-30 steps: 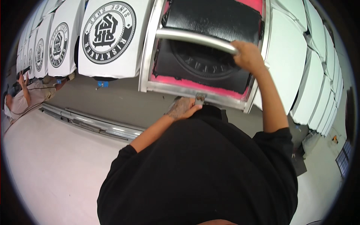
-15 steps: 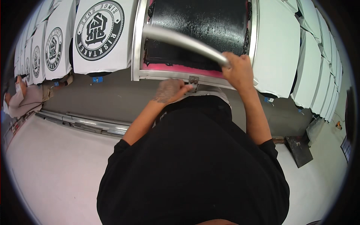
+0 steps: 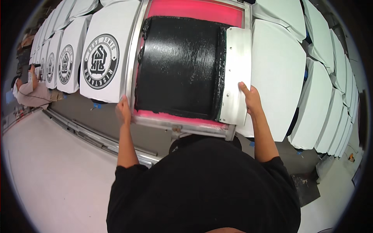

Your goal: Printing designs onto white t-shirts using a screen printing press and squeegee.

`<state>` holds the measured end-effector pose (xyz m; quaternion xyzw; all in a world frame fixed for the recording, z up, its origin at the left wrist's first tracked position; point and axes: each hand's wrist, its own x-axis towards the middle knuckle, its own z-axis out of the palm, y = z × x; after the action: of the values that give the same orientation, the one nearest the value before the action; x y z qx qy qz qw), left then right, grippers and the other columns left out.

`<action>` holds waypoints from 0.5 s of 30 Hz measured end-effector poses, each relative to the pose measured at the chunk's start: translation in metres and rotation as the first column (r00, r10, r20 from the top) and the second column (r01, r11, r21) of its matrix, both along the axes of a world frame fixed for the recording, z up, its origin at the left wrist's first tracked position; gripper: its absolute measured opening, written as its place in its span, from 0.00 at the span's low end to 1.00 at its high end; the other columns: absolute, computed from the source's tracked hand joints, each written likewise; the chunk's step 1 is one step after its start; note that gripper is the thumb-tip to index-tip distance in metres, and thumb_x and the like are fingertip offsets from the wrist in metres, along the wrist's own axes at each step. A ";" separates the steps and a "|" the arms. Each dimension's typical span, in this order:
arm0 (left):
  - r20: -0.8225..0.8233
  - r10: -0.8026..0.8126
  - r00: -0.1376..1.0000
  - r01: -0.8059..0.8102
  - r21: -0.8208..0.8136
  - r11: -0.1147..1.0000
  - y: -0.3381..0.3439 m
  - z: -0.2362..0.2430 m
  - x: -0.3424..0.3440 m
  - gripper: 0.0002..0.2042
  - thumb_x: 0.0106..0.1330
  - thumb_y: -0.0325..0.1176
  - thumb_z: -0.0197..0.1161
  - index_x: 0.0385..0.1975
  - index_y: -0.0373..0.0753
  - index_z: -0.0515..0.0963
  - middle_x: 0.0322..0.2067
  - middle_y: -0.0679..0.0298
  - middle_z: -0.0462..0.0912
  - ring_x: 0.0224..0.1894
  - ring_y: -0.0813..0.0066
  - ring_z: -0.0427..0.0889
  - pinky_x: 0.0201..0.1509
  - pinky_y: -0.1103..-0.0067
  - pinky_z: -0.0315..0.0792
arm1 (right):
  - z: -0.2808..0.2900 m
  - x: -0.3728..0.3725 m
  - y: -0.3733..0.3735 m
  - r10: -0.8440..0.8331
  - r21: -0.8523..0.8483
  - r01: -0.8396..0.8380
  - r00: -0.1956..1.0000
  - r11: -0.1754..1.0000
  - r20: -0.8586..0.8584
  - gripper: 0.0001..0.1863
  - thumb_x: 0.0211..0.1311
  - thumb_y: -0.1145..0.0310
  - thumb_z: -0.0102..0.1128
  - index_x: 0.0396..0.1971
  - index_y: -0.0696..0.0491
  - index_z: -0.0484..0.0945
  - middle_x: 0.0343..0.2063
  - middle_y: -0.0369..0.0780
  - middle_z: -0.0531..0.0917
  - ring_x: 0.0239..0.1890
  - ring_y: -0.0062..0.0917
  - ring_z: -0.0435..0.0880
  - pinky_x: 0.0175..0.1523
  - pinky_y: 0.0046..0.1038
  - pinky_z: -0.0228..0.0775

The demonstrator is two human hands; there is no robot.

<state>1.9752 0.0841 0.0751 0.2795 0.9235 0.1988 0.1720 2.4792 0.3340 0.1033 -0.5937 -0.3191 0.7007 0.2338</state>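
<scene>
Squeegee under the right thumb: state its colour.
The squeegee is silver, with black ink along its left edge; it shows best in the head view.

The floor [image 3: 58, 167] has 2 tones: pale and smooth across the lower left, darker grey in a strip [image 3: 79, 114] farther up. Long metal rails [image 3: 99, 140] run between the 2. At lower right is a dark flat panel [image 3: 306, 190]; whether it lies or leans is unclear. Beyond it, a small orange object [image 3: 351, 157] sits near the edge. The light is bright on the pale floor.
</scene>
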 end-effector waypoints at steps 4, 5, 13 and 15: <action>0.025 0.053 0.998 -0.055 0.077 0.996 -0.006 0.036 0.074 0.34 0.76 0.61 0.51 0.19 0.31 0.70 0.15 0.60 0.66 0.23 0.70 0.64 0.29 0.63 0.61 | 0.024 0.050 -0.002 -0.015 0.054 0.016 1.000 0.998 -0.009 0.26 0.71 0.53 0.66 0.51 0.64 0.80 0.42 0.42 0.87 0.39 0.24 0.85 0.46 0.29 0.80; 0.063 0.074 0.995 -0.078 0.065 0.995 -0.003 0.038 0.089 0.33 0.76 0.58 0.53 0.23 0.27 0.75 0.15 0.55 0.70 0.23 0.68 0.66 0.31 0.60 0.63 | 0.025 0.067 -0.004 -0.034 0.068 0.034 0.999 0.997 -0.011 0.26 0.71 0.53 0.66 0.51 0.64 0.80 0.42 0.42 0.87 0.39 0.24 0.85 0.46 0.29 0.80; 0.249 -0.136 0.959 0.075 0.240 0.968 0.044 0.020 0.218 0.29 0.73 0.56 0.60 0.29 0.29 0.80 0.18 0.62 0.70 0.25 0.75 0.66 0.30 0.69 0.65 | 0.053 0.234 -0.058 -0.329 0.206 0.295 0.931 0.933 0.158 0.29 0.70 0.50 0.67 0.53 0.63 0.79 0.42 0.44 0.87 0.38 0.26 0.87 0.43 0.29 0.81; 0.327 -0.260 0.909 0.180 0.257 0.950 0.056 0.021 0.256 0.27 0.75 0.52 0.60 0.26 0.30 0.76 0.17 0.71 0.63 0.25 0.80 0.60 0.28 0.73 0.58 | 0.056 0.273 -0.060 -0.358 0.216 0.311 0.905 0.926 0.232 0.30 0.69 0.49 0.67 0.53 0.64 0.78 0.41 0.44 0.87 0.37 0.26 0.88 0.42 0.29 0.81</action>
<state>2.2310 0.1398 0.0965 0.3591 0.8113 0.3266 0.3258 2.7526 0.2735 0.1598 -0.7059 -0.3005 0.5332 0.3566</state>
